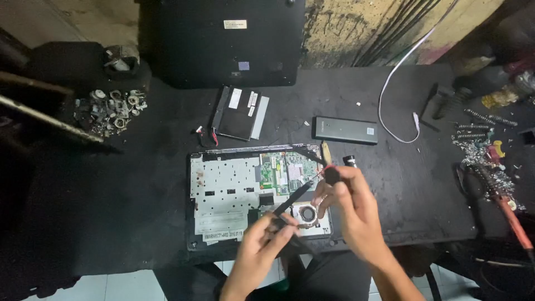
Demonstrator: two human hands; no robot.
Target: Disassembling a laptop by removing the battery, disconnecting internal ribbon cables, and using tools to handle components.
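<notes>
Opened laptop base point(256, 192) lying at the near edge of the black desk point(412, 184), circuit board and round fan point(306, 213) exposed. Left hand point(257, 251) closed around black tweezers point(291, 203), tips pointing toward the board. Right hand point(348, 203) gripping a black-handled screwdriver point(331, 174) (tip just above the fan). Farther back: hard drive point(239, 113), dark rectangular battery point(345, 130), white cable point(397, 72). Soldering iron point(510, 214) near the right edge.

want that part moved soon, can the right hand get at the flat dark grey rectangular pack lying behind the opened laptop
Probably yes. The flat dark grey rectangular pack lies uncovered on the black table, just beyond the right hand, with nothing between. That hand does hold a black-handled screwdriver over the opened laptop.
</notes>
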